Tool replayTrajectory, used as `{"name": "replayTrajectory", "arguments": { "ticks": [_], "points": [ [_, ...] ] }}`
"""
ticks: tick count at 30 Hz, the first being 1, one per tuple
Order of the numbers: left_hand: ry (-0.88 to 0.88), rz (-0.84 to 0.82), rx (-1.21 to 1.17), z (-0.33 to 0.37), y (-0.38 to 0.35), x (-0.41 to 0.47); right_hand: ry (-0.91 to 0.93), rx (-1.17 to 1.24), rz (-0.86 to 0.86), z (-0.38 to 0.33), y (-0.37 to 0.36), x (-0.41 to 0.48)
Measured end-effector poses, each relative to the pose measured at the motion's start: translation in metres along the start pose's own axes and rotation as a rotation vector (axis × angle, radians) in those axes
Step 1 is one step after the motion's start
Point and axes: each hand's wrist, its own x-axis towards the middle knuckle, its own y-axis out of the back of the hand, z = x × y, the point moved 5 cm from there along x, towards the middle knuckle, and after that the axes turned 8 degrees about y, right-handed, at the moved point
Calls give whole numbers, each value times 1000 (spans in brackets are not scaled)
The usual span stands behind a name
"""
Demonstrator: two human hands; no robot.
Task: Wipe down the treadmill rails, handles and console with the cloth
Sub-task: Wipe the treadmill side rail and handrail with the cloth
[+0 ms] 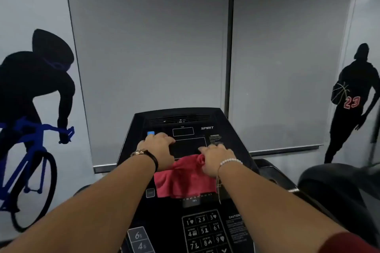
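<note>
The black treadmill console (181, 121) fills the lower middle of the head view, with dark screens and a number keypad (205, 230) near me. A pink cloth (183, 181) lies spread over the console's middle. My left hand (158, 150) rests on the console left of the screen, fingers bent over its surface, with the cloth's left corner running under the wrist. My right hand (218, 158) grips a bunched fold of the cloth at its upper right corner.
Grey roller blinds (154, 37) hang behind the console. Wall decals show a cyclist (35, 92) at left and a basketball player (353, 98) at right. A black padded part of another machine (337, 178) sits at lower right.
</note>
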Motion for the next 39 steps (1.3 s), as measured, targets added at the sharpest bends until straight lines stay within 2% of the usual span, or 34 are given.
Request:
{"name": "replayTrajectory", "arguments": {
  "ticks": [3, 5, 7, 9, 12, 15, 18, 23, 28, 32, 36, 39],
  "points": [
    [1, -102, -26, -2, -21, 1, -30, 35, 3, -4, -13, -3],
    [40, -210, -56, -4, -42, 0, -27, 0, 63, -7, -18, -5],
    [51, -225, -15, -3, -55, -2, -8, -39, 145, -10, -17, -8],
    [56, -158, 12, -2, -56, -2, 39, -10, 233, -9, -9, -11],
    [56, -90, 68, 5, -49, -1, 86, 172, 331, 2, 5, -20],
    [49, -34, -176, 23, -35, 0, 104, 364, 386, 21, 24, -38],
    [8, 38, -397, 59, -21, -4, 94, 446, 513, 52, 49, -61],
    [-121, 94, -487, 155, -8, -21, -55, 562, 623, 123, 78, -111],
    [-241, -73, -524, 260, -17, -59, -56, 496, 630, 179, 82, -171],
    [-330, -228, -622, 331, -43, -98, -28, 666, 648, 226, 69, -224],
    [-351, -375, -832, 381, -77, -130, -83, 806, 695, 264, 61, -282],
    [-252, -515, -1049, 413, -112, -163, -166, 775, 531, 284, 41, -332]
  ]
}}
